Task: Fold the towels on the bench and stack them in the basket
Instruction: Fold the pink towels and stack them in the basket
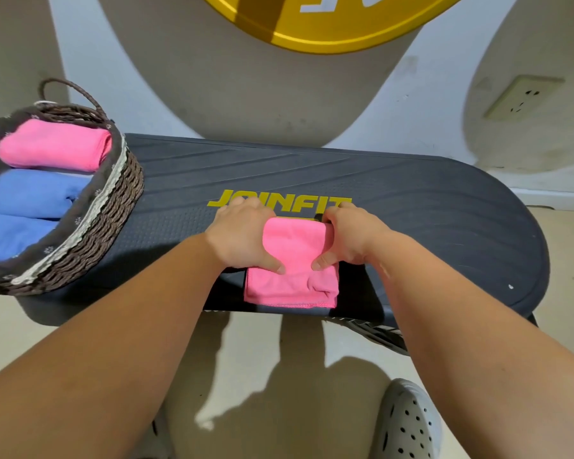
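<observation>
The small folded pink microfibre towel lies near the front edge of the dark grey oval textured bench, just below its yellow lettering. From my feed, its far half is doubled over into a thicker fold, and the stitched near hem lies flat.

The left hand holds the fold's left side, knuckles up, with the thumb pressed on the cloth. The right hand mirrors it on the right side, its thumb almost meeting the other at the towel's middle. Both sets of fingers curl down around the far edge. They seem to tuck under the fold, though the cloth hides the tips. Both forearms reach forward, converging on the towel.

On the bench's left end stands a brown woven lined basket, holding a folded pink towel at the back and two folded blue towels in front.
</observation>
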